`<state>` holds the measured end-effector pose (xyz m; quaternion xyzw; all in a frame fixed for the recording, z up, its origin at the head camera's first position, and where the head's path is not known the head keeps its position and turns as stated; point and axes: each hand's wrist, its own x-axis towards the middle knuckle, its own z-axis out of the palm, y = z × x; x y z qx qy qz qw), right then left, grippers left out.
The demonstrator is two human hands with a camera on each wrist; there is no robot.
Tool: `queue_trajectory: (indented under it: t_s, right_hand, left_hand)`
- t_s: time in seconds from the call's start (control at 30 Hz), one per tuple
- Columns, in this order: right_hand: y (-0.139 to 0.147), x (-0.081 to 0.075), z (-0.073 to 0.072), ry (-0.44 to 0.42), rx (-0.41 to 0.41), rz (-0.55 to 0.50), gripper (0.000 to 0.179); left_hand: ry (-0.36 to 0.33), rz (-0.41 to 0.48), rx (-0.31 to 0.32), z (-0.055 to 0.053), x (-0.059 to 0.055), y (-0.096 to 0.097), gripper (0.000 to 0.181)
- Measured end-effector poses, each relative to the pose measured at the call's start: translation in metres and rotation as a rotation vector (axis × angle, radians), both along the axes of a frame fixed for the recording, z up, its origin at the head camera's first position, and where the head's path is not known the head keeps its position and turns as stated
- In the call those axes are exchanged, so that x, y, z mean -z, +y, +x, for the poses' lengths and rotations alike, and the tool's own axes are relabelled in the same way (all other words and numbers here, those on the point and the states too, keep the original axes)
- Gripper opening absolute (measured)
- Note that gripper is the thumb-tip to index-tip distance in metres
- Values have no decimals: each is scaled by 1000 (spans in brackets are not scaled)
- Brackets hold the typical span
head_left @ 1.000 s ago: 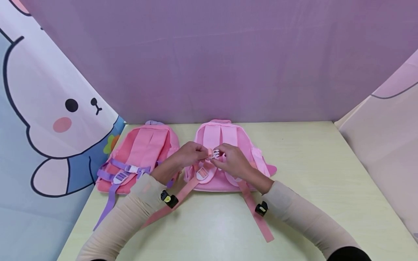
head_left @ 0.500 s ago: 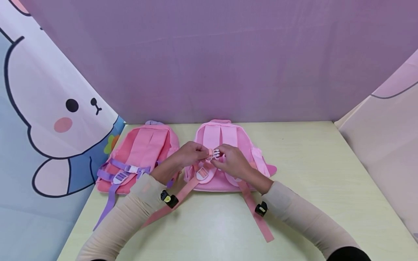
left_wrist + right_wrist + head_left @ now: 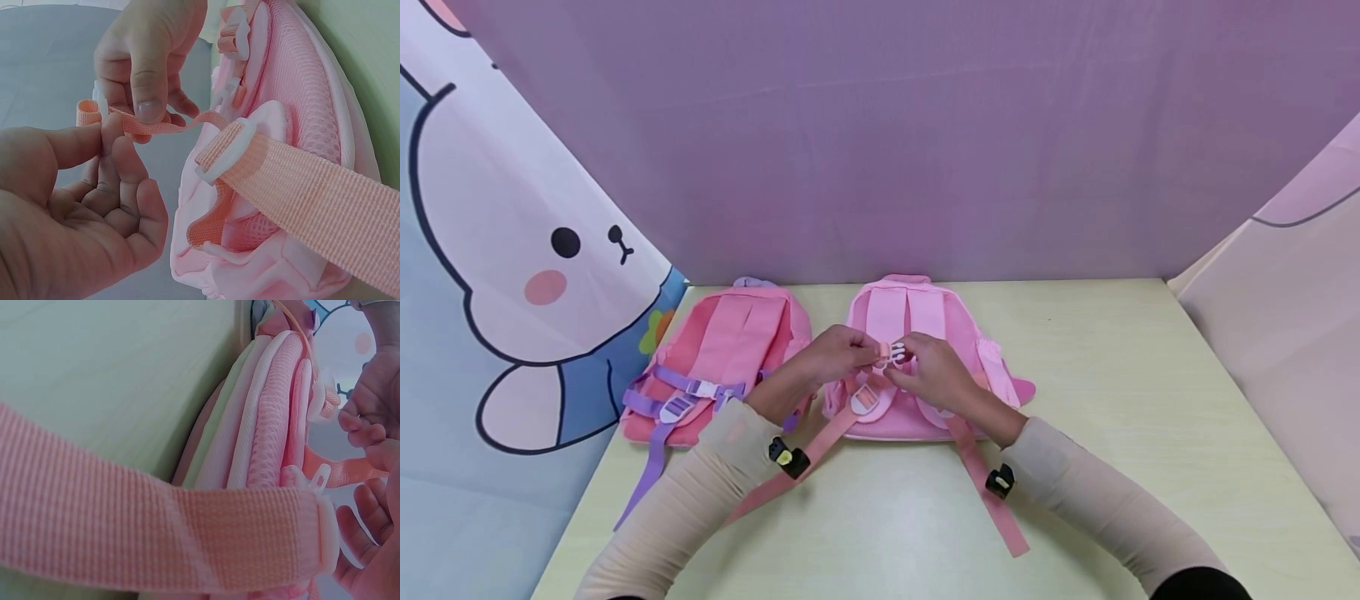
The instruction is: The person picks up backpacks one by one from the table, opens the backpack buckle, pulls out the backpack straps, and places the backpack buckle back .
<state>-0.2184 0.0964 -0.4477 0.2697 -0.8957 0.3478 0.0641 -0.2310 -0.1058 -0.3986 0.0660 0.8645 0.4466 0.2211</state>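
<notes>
A light pink backpack (image 3: 904, 425) lies with its shoulder-strap side up on the table. Above it, a white pronged buckle (image 3: 898, 353) on a salmon buckle strap (image 3: 172, 129) shows between both hands. The left hand (image 3: 838, 354) pinches the strap loop at the buckle's left end with thumb and index finger, its other fingers curled. From the other side, the right hand (image 3: 934, 367) grips the strap beside the buckle, thumb on the webbing; its fingers partly hide the buckle. A white adjuster (image 3: 228, 153) with wide salmon webbing (image 3: 312, 200) hangs close by.
A coral backpack (image 3: 730, 333) with purple straps (image 3: 658, 454) and a white buckle (image 3: 703, 389) lies to the left. Loose salmon strap ends (image 3: 992, 500) trail over the pale table (image 3: 880, 533). A purple wall panel (image 3: 925, 142) stands behind.
The white buckle between the fingers tilts very slightly. Otherwise both hands and the backpacks stay in place.
</notes>
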Motion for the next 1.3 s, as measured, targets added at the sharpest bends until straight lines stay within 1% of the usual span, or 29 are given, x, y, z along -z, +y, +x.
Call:
queue_trajectory:
  t_s: [0.27,0.53,0.77,1.03,1.3]
  right_hand:
    - [0,1,0,-26,7,21,20]
    - [0,2,-1,-40,2,24,22]
    - [3,-2,-1,-83,-8,-18,22]
    - [2,-6,0,-21,-25,-48,26]
    - [1,-7,0,14,-29,-66,26]
  left_hand:
    - [-13,1,-9,0,-1,0,18]
    - [-12,10,4,0,-3,-1,19]
    - [-24,5,-15,1,-5,0,20]
    - [-22,11,-13,1,-4,-1,22]
    - [-6,2,-4,1,-3,-2,21]
